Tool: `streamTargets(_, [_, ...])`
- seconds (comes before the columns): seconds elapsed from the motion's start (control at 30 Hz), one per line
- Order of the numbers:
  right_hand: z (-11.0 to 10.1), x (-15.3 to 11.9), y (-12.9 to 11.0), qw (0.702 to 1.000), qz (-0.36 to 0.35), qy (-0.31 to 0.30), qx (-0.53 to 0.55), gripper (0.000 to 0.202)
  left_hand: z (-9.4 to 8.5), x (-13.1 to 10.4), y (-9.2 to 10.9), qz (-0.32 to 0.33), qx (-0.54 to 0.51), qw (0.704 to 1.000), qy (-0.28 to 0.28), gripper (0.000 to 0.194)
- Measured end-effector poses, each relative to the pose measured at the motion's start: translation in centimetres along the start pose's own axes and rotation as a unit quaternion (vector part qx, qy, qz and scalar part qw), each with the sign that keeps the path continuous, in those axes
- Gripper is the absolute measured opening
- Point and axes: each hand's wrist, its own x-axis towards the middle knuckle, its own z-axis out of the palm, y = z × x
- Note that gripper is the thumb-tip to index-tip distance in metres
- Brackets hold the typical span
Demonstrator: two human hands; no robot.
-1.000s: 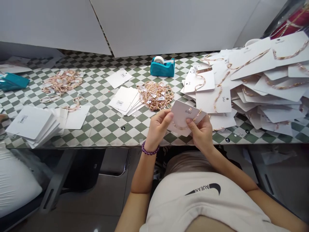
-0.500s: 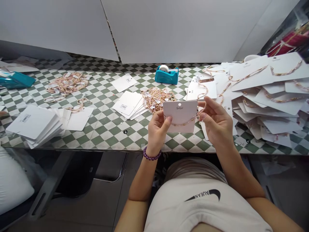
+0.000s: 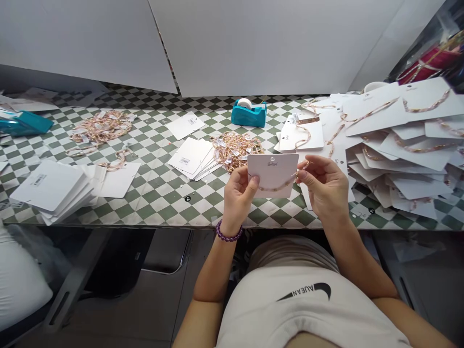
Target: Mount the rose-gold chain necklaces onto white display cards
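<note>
My left hand [image 3: 239, 193] pinches the left edge of a white display card [image 3: 272, 169], thumb on its front face. The card is upright, with a small hole and printed lettering near the top. Across its lower front runs a pink-and-gold beaded necklace [image 3: 274, 189]. At the card's right edge my right hand [image 3: 324, 186] pinches the necklace's end between thumb and fingers. Behind the card lies a pile of similar beaded necklaces [image 3: 237, 147]. A stack of white cards with barcode labels [image 3: 194, 157] is to the left of that pile.
A teal tape dispenser [image 3: 248, 114] stands behind the necklace pile. Carded necklaces [image 3: 409, 145] are heaped at the right. On the left are another necklace pile [image 3: 103, 126], a card stack [image 3: 50, 186] and a second teal dispenser [image 3: 27, 122]. A white panel [image 3: 268, 48] borders the table's back.
My right fingers have come down slightly, still pinching the necklace's end at the card's right edge. The card has shifted a little to the right in my left hand.
</note>
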Motion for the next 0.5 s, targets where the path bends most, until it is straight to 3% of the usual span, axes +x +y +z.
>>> streamTargets(0.13, [0.1,0.0,0.5,0.998,0.027,0.007,0.049,0.034,0.0,0.0,-0.1,0.002,-0.012,1.000,0.003,0.028])
streamTargets(0.5, [-0.1,0.4,1.3,0.961,0.225,-0.032,0.158,0.049,0.1,0.0,-0.2,-0.012,-0.021,1.000,-0.005,0.028])
